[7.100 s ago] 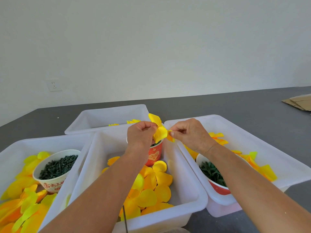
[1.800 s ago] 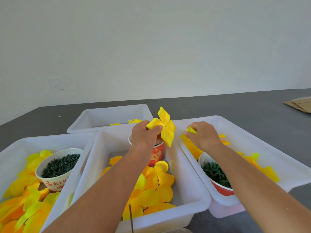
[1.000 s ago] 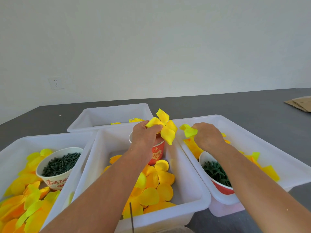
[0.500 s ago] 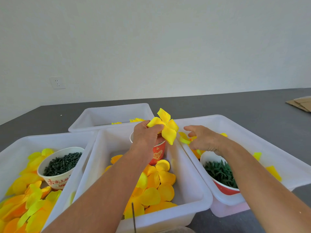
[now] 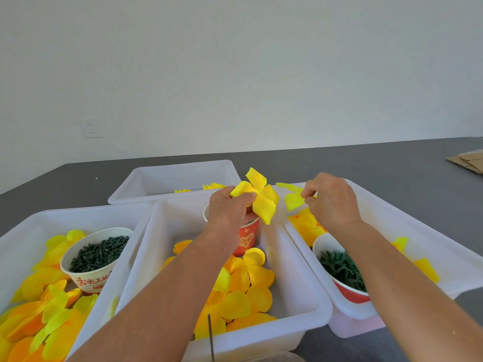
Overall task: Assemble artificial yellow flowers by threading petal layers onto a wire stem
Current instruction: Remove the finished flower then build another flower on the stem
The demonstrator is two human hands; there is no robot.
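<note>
Pinching a loose yellow petal (image 5: 294,200) between thumb and fingertips, the right hand (image 5: 330,201) is raised above the right tub (image 5: 407,226), just beside the flower (image 5: 257,195). The left hand (image 5: 230,214) grips that flower from below with curled fingers; its four petals spread outward, facing up and away over the middle tub (image 5: 305,288). A thin dark wire (image 5: 210,335) shows at the near rim, running upright. Both forearms reach forward, wrists level. The middle tub holds orange-yellow petals and a red cup (image 5: 248,239); the right tub holds petals and a bowl (image 5: 322,244) of green pieces; the left tub (image 5: 31,226) holds petals and a white bowl (image 5: 91,280) of dark pieces. A far tub (image 5: 156,178) shows a few petals.
</note>
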